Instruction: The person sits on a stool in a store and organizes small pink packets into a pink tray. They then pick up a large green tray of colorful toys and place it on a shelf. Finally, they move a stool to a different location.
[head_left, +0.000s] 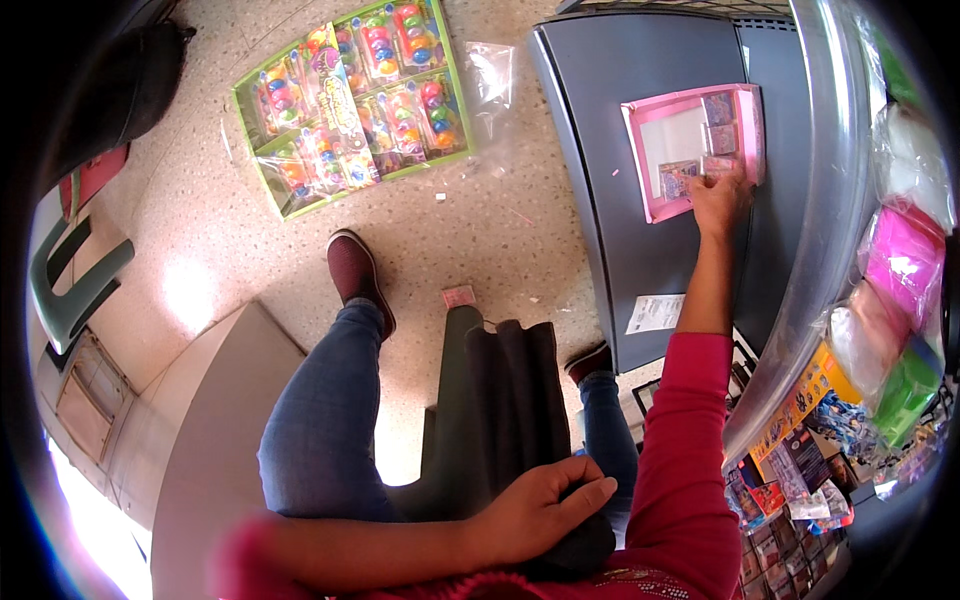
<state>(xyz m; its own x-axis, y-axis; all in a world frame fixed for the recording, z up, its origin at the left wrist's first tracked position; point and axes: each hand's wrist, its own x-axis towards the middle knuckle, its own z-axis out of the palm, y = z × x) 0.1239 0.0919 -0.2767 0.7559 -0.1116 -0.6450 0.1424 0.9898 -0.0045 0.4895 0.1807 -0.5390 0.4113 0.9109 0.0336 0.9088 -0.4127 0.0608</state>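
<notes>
My right hand (721, 201) reaches into a shallow pink cardboard box (631, 142) on a dark grey surface. Its fingertips are on a small pink packet (718, 165) at the box's right side. Two more small packets lie above it in a column, a blue-purple one (718, 109) and a pink one (721, 139). A patterned packet (677, 180) sits at the lower left of the box, whose floor is white. My left hand (544, 510), fingers curled, rests over dark cloth (517, 405) on a dark green chair (456, 375); its palm is hidden.
A green-edged display box (352, 105) of colourful ball-shaped toys lies on the speckled floor beside a clear plastic bag (491, 75). A pink packet (459, 296) lies near the chair. A printed slip (655, 313) is on the grey surface. Bagged goods (904, 262) crowd the right.
</notes>
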